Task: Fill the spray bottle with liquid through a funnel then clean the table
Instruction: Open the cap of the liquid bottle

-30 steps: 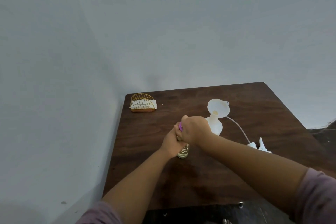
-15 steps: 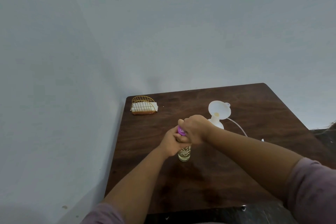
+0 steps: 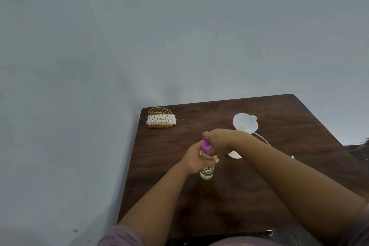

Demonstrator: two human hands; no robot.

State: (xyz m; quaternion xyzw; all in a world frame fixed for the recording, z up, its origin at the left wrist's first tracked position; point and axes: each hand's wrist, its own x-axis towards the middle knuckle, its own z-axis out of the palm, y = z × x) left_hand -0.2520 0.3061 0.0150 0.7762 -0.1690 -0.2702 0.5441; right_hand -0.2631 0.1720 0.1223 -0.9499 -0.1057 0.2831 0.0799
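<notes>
A small clear bottle [image 3: 207,173] of pale yellow liquid stands on the dark wooden table [image 3: 229,205]. My left hand [image 3: 194,159] grips its body. My right hand [image 3: 218,141] is closed on its purple cap [image 3: 206,145] from above. Behind my right wrist a white funnel [image 3: 244,124] sits in the white spray bottle [image 3: 234,154], which my arm mostly hides. A thin white tube [image 3: 263,138] of the removed spray head runs to the right under my arm.
A gold wire holder with white napkins [image 3: 161,120] stands at the table's far left corner. Grey walls border the table at the back and left. The table's right edge falls off to a dark floor.
The view has shifted slightly. My right hand has turned on the purple cap, so more of the cap shows now. The left hand keeps its hold on the bottle.
</notes>
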